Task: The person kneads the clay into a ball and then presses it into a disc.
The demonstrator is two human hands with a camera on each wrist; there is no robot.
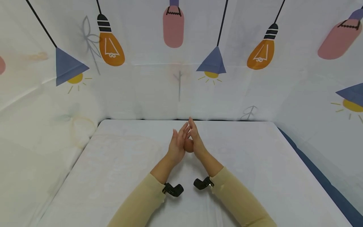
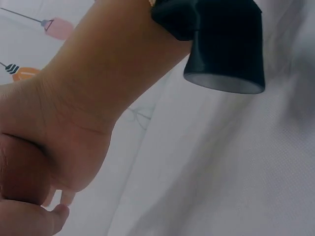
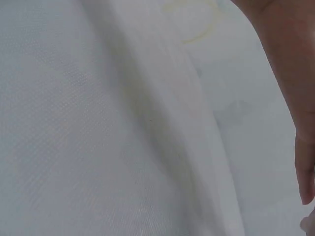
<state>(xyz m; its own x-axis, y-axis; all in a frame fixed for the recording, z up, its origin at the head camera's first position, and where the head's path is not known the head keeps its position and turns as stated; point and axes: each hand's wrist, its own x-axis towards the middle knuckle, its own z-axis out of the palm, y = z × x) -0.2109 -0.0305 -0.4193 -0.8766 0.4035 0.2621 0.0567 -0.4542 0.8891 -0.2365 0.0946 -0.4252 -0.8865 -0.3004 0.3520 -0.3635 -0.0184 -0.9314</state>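
A smooth reddish-brown ball [image 1: 188, 146] is sandwiched between the palms of my two hands above the white table. My left hand [image 1: 177, 146] touches it from the left, fingers extended up and forward. From the other side my right hand [image 1: 197, 142] rests against it, its fingers also long and straight. Near the top the fingertips of both hands come together. In the left wrist view the ball [image 2: 22, 169] shows at the left edge, partly covered by the hands. The right wrist view catches only part of a hand [image 3: 305, 164] at its right edge; the ball is out of sight there.
Beneath the hands lies a white-covered table [image 1: 122, 176] with rounded far corners. Behind it hangs a white cloth [image 1: 141, 91] printed with lamps and bulbs. Black wrist cameras [image 1: 173, 190] sit at both beige sleeves. A dark blue strip [image 1: 317, 176] runs along the right side.
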